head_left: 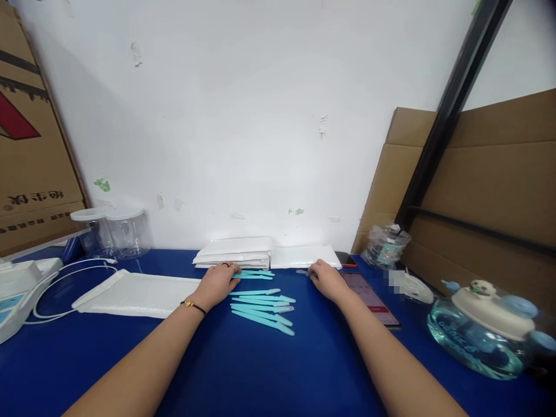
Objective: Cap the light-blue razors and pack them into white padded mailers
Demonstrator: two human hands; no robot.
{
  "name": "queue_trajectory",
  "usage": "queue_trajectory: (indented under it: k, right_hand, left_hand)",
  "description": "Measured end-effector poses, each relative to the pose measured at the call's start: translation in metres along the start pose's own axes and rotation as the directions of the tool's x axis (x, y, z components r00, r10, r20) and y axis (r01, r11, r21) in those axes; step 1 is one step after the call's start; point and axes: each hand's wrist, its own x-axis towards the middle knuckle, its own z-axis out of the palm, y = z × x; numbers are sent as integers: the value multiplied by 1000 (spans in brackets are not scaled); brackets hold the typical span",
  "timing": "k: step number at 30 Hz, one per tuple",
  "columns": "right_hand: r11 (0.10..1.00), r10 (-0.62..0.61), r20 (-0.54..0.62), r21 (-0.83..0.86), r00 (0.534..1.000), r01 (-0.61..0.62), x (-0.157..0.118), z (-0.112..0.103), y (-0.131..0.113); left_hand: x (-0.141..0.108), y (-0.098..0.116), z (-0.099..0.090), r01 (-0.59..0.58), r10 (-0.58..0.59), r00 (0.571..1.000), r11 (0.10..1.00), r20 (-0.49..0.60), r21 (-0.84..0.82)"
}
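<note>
Several teal eyebrow razors [263,313] lie fanned side by side on the blue tabletop, their blade ends pointing right. Beyond them is a smaller group of teal eyebrow razors [258,273]. My left hand [219,284] rests at the left ends of this far group, fingers bent and closed on the handles; the exact grip is partly hidden. My right hand [325,279] is curled low over the table, fingertips together at a small translucent plastic piece [302,271] that sticks out to the left.
White padded envelopes are stacked [234,252] by the wall, with another envelope [304,256] beside them. A flat envelope [139,294] lies left, near a white cable and clear jars [128,234]. A phone [371,298] and a teal-tinted panda-topped bottle [482,330] stand right.
</note>
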Motion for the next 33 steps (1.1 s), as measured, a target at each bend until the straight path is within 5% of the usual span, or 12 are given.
queue_trajectory:
  k: [8,19,25,33]
  right_hand:
    - [997,-18,104,71,994,11,-5,2,-15]
    - [922,-124,179,385,976,46,-7,10,-26]
    - [914,-127,222,405,967,27,-9,-1,-21]
    - [906,-142,201,421,969,45,-5,13,-34]
  left_hand:
    - [3,-2,2,-25,26,1000,998,14,-57]
    - [2,8,5,-102,120,990,973,75,-207]
    - [4,6,13,-112,136,989,950,61,-292]
    - [6,6,15,-138,172,983,922,64,-363]
